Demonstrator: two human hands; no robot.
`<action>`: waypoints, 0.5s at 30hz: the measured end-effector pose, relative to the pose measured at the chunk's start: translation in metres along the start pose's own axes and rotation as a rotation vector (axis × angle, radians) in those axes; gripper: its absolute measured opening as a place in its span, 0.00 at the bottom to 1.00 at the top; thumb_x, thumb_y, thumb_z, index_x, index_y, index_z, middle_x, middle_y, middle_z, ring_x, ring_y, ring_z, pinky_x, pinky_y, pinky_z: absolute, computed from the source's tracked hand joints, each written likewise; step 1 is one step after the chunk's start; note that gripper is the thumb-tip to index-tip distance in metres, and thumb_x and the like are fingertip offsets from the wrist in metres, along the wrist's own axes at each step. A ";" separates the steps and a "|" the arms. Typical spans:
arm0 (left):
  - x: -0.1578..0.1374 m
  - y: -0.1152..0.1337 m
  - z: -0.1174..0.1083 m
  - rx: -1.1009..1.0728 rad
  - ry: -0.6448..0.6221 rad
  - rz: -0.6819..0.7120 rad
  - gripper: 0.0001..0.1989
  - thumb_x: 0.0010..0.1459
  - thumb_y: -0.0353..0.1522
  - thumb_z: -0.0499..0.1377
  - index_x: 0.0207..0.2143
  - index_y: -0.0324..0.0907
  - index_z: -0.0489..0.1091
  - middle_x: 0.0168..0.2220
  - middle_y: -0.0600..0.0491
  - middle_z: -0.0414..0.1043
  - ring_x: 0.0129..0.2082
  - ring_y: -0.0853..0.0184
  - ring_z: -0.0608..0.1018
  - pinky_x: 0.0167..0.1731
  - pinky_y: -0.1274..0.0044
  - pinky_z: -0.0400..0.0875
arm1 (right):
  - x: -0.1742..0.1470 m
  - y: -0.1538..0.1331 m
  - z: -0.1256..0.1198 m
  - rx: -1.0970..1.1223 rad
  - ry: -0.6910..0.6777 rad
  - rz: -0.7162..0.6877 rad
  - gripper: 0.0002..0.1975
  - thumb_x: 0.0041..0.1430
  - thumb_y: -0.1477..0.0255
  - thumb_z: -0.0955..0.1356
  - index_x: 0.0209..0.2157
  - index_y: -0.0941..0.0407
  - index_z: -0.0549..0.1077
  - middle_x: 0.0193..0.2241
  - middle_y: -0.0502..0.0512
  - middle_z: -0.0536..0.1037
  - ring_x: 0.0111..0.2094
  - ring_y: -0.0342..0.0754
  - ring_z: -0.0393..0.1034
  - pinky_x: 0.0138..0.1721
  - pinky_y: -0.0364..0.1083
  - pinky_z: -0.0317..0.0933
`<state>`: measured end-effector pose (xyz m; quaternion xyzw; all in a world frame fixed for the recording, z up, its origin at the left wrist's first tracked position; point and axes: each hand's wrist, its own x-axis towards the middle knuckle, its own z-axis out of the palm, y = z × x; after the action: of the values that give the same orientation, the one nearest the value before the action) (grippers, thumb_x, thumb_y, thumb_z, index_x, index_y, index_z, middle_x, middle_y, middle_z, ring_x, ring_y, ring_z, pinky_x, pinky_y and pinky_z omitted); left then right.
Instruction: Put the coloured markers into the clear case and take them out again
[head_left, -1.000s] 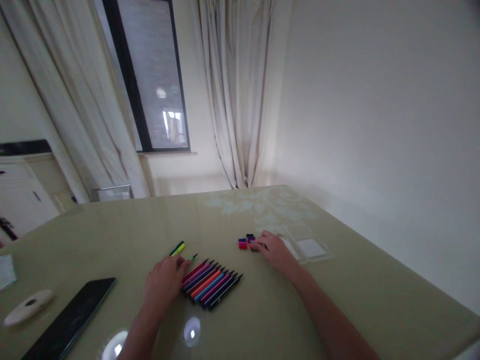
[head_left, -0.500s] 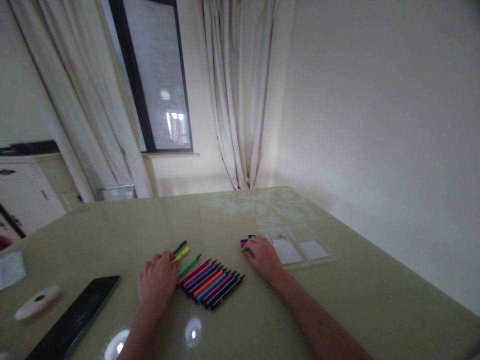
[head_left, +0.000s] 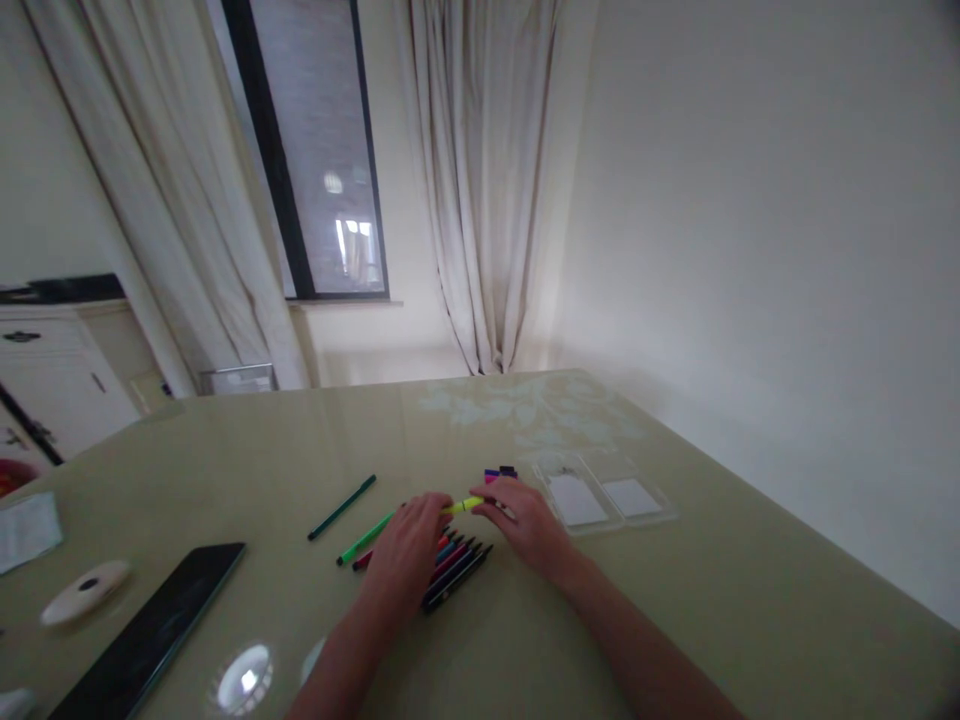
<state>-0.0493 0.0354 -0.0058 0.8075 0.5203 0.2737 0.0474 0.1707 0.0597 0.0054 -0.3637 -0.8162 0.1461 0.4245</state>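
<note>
My left hand (head_left: pixel 409 545) is closed around the body of a yellow marker (head_left: pixel 457 507), above the row of markers. The fingers of my right hand (head_left: pixel 517 515) pinch the marker's other end, so it spans the gap between both hands. Under and beside my left hand lie several felt-tip markers (head_left: pixel 457 575) side by side, tips pointing away, partly covered. A bright green marker (head_left: pixel 364 540) lies left of them, and a dark green marker (head_left: pixel 341 508) farther left. Just behind my right hand are several small coloured caps (head_left: pixel 499 473), partly hidden.
To the right sits an open clear plastic case (head_left: pixel 619 520) with white inserts. A black tablet or phone (head_left: pixel 150 630), a white oval object (head_left: pixel 86 592) and a folded pale cloth (head_left: pixel 28 535) lie at left. The glossy table (head_left: pixel 712 620) meets a wall on the right.
My left hand has moved right, bringing the yellow marker over the row. My right hand has left the caps and now grips the marker's end.
</note>
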 end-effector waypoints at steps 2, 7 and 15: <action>-0.002 0.005 0.002 0.002 0.028 0.009 0.11 0.70 0.33 0.49 0.47 0.45 0.71 0.45 0.48 0.78 0.45 0.59 0.78 0.47 0.68 0.71 | 0.000 -0.005 0.000 0.043 -0.028 -0.009 0.16 0.70 0.59 0.66 0.46 0.53 0.81 0.39 0.56 0.84 0.42 0.50 0.77 0.48 0.47 0.67; -0.002 0.007 -0.004 0.099 -0.049 0.015 0.12 0.71 0.37 0.51 0.41 0.47 0.73 0.39 0.51 0.78 0.40 0.61 0.78 0.43 0.72 0.69 | 0.003 -0.008 -0.003 0.067 -0.086 -0.039 0.15 0.69 0.58 0.67 0.43 0.50 0.83 0.37 0.54 0.85 0.40 0.49 0.79 0.46 0.47 0.69; -0.004 -0.035 -0.033 0.279 0.032 -0.446 0.18 0.73 0.36 0.42 0.48 0.43 0.71 0.44 0.46 0.77 0.43 0.58 0.79 0.43 0.71 0.69 | 0.001 0.040 -0.042 -0.038 0.260 0.203 0.13 0.65 0.62 0.69 0.40 0.53 0.83 0.37 0.58 0.84 0.36 0.52 0.78 0.41 0.49 0.71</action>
<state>-0.0952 0.0411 0.0082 0.6673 0.7187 0.1948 -0.0132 0.2224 0.0852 0.0097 -0.4682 -0.7160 0.1242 0.5027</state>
